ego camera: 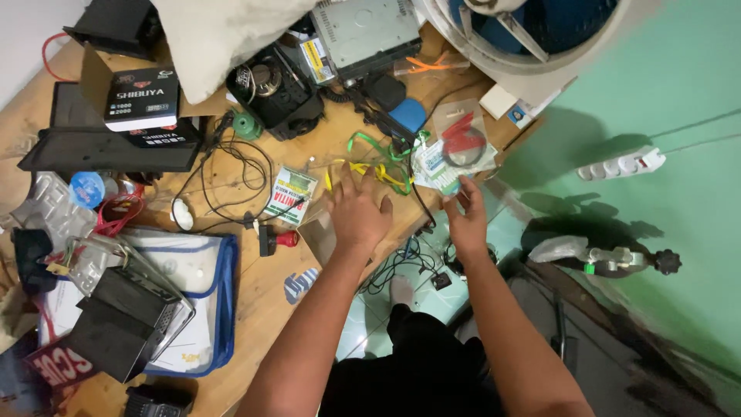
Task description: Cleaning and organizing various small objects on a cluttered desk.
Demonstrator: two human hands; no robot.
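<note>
My left hand lies palm down on the wooden table, fingers spread and reaching toward a tangle of yellow and green cable ties. It holds nothing. My right hand hovers at the table's edge, fingers apart, its tips touching a clear plastic packet. Just behind that packet lies another clear bag with a black ring and a red part.
Black cables, a small green packet, a red-tipped plug, a black speaker, a car stereo unit, a blue-edged folder and boxes crowd the table. A white power strip lies on the green floor.
</note>
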